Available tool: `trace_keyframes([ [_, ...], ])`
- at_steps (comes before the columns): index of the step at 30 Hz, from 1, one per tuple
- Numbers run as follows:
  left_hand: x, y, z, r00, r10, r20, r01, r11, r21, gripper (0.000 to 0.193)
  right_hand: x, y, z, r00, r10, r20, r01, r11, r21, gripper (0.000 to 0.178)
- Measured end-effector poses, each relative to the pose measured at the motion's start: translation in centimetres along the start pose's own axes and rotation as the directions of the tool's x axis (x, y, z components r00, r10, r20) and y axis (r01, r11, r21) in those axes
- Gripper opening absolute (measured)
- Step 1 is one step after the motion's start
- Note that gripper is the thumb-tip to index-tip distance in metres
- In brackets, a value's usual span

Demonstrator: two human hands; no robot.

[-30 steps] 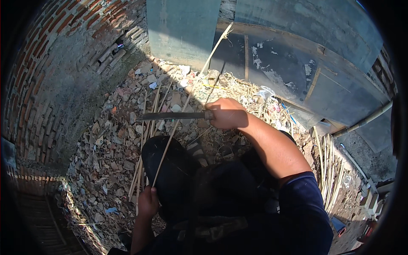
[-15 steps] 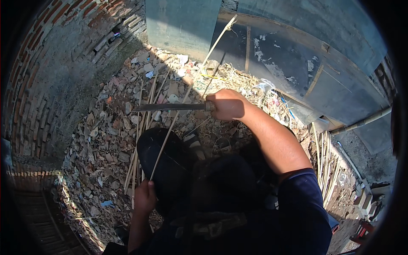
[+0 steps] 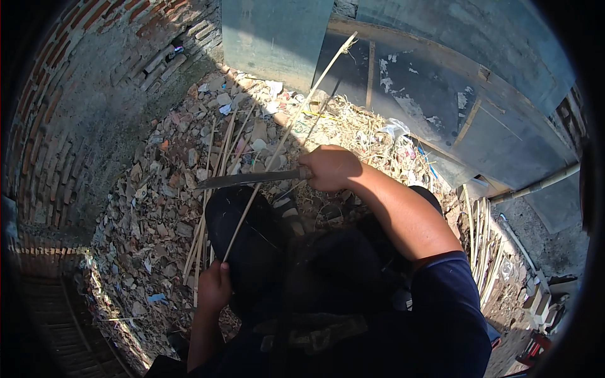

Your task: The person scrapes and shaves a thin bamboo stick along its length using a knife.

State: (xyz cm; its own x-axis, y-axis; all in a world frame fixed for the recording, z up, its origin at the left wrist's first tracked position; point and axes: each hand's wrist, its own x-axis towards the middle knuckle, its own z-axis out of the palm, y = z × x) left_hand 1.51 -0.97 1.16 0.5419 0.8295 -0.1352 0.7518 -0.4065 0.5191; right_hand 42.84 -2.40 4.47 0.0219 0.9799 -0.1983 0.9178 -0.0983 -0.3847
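My left hand [image 3: 215,287] grips the near end of a long, thin bamboo strip [image 3: 280,145], which slants up and away to a frayed far tip. In my right hand [image 3: 329,167] is the handle of a machete [image 3: 251,179]. Its dark blade points left and crosses over the strip above my bent left knee [image 3: 242,233]. Whether the edge touches the strip I cannot tell. Several more pale strips [image 3: 228,148] lie on the rubble beyond and beside that knee.
Broken brick and stone rubble [image 3: 161,217] covers the ground, with pale shavings [image 3: 359,120] farther off. A brick wall [image 3: 94,120] rises at left, grey-blue panels [image 3: 435,82] at the back. Another bundle of strips [image 3: 482,242] lies at right.
My right hand has come nearer to me with the machete, and the blade now tilts, its tip lower along the strip. My left hand stays nearly in place on the strip.
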Motion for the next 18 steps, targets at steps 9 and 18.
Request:
trace_keyframes([
  [9,0.4,0.1,0.0,1.0,0.01,-0.013,-0.01,1.0,-0.009,0.042,1.8,6.3,-0.4,0.941,0.297,-0.162,-0.251,0.934,0.253,0.036],
  [18,0.1,-0.2,0.0,1.0,0.011,0.011,-0.01,0.997,-0.07,0.044,0.7,2.0,-0.5,0.995,-0.072,-0.064,0.078,0.993,0.094,0.035],
])
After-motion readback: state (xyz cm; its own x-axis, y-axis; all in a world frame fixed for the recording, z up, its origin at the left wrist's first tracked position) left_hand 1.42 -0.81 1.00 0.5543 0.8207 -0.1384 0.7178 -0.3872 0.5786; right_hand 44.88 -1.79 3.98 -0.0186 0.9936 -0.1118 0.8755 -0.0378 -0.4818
